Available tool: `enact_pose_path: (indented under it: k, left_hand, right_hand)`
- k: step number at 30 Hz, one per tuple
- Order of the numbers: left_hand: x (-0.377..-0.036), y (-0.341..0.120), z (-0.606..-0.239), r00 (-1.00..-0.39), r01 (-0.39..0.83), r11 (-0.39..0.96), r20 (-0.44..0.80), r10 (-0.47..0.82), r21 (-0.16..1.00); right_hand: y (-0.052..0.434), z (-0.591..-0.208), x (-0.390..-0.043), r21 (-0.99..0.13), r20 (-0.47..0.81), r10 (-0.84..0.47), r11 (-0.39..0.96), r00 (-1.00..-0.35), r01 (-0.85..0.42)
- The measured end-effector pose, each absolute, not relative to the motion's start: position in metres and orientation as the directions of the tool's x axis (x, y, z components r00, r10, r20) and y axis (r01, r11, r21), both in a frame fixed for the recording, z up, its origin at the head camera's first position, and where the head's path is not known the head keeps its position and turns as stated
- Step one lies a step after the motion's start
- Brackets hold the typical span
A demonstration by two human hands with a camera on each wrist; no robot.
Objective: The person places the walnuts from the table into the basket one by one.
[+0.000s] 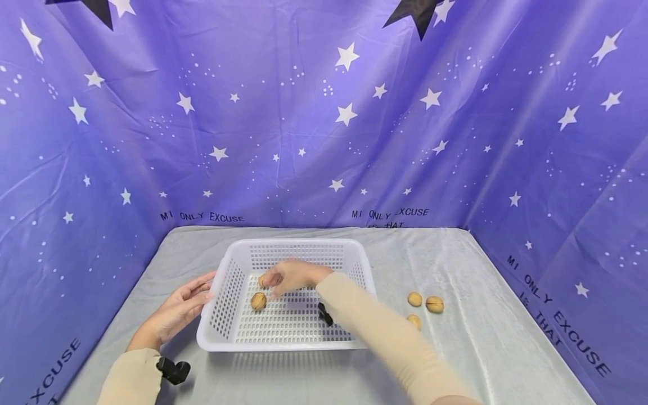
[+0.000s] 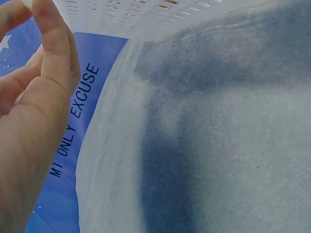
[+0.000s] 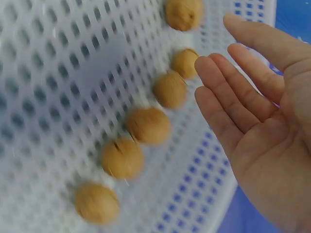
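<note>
A white perforated basket (image 1: 293,243) stands on the grey cloth. My right hand (image 1: 288,275) hovers inside it, open, palm and straight fingers (image 3: 228,87) empty. One walnut (image 1: 258,301) lies on the basket floor just below that hand, and another (image 1: 263,279) shows at its fingertips. The right wrist view has a blurred row of several walnut shapes (image 3: 148,125) across the basket floor (image 3: 48,73), next to the fingers. My left hand (image 1: 187,301) rests against the basket's left wall, its fingers (image 2: 48,48) straight against the plastic (image 2: 126,14).
Three walnuts (image 1: 414,298) (image 1: 434,304) (image 1: 414,320) lie on the grey tablecloth (image 2: 218,145) right of the basket. Purple star-print fabric (image 1: 324,112) closes in the back and both sides. A black wrist mount (image 1: 174,371) sits on my left sleeve.
</note>
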State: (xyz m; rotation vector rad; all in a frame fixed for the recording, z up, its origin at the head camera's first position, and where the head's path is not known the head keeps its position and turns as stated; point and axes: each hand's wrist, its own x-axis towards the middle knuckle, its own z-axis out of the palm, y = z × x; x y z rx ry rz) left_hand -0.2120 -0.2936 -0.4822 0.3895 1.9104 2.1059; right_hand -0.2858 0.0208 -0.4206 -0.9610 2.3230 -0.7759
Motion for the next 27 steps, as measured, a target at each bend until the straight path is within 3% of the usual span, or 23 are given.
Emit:
enact_pose_path:
  k: [9, 19, 27]
  left_hand:
    - [-0.212, -0.295, -0.483, -0.93, -0.018, -0.08, 0.012, 0.368, 0.997]
    - [-0.212, -0.296, -0.485, -0.928, -0.02, -0.085, 0.013, 0.373, 0.996]
    - [-0.212, -0.295, -0.483, -0.927, -0.022, -0.08, 0.01, 0.374, 0.997]
  right_hand:
    - [0.07, -0.383, -0.284, -0.612, -0.177, -0.752, 0.589, -0.635, -0.527]
    - [0.136, -0.377, -0.278, -0.58, -0.1, -0.725, 0.599, -0.682, -0.552]
    - [0.2, -0.386, -0.266, -0.651, -0.036, -0.671, 0.578, -0.741, -0.491]
